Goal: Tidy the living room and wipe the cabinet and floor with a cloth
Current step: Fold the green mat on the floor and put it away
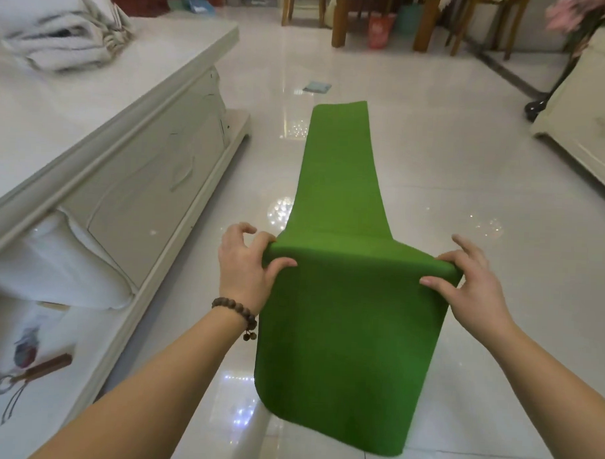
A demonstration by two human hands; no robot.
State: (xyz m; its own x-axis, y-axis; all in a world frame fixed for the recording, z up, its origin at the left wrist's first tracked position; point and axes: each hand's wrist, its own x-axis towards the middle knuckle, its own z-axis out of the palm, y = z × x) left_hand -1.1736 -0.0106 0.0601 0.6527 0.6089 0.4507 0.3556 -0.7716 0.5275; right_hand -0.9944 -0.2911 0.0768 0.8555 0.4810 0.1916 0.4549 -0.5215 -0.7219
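Left hand [245,261] pinches the left end of a fold in the green cloth [346,299], thumb on the near face, index finger curled over the ridge; other fingers loosely bent, off the fabric. Beaded bracelet [238,311] on that wrist. Right hand [464,279] grips the right end of the same fold, thumb on the near face, fingers behind. Cloth held up in the air between both hands, above the glossy tiled floor [467,183]; near flap hangs down toward the camera, far flap narrows and stretches away. White cabinet [132,148] along the left, a heap of pale folded fabric [64,39] on its top. Small bluish cloth [317,87] lies flat on the floor farther off. Wooden chair legs [339,21] and a pink bag [380,29] at the back; pale furniture [586,119] at right
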